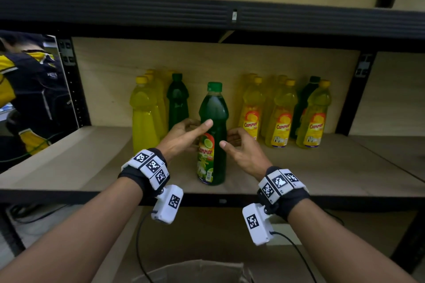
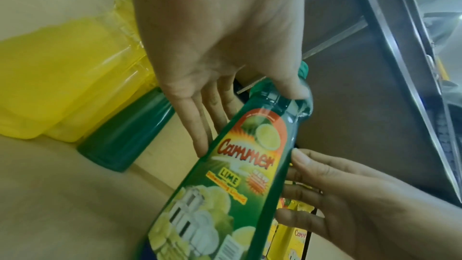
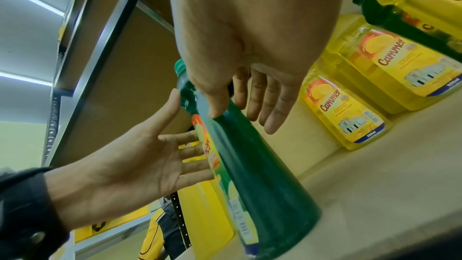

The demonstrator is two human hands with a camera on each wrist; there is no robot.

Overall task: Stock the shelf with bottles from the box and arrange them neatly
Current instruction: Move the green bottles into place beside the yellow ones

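A green lime dish-liquid bottle (image 1: 212,110) with a green cap stands upright near the front of the shelf board (image 1: 92,167). My left hand (image 1: 186,133) is at its left side. The fingers are straight and the thumb (image 2: 292,88) lies on the bottle's shoulder (image 2: 250,165). My right hand (image 1: 239,147) is at its right side, fingers loosely extended. Its thumb (image 3: 217,106) rests on the bottle (image 3: 262,175) and the fingers reach past it. Neither hand curls round the bottle.
Yellow bottles (image 1: 143,110) and a green one (image 1: 177,99) stand at the back left. More yellow bottles (image 1: 281,117) and a dark green one (image 1: 305,99) stand at the right. A cardboard box (image 1: 195,271) sits below. Another person (image 1: 30,80) is beyond the left upright.
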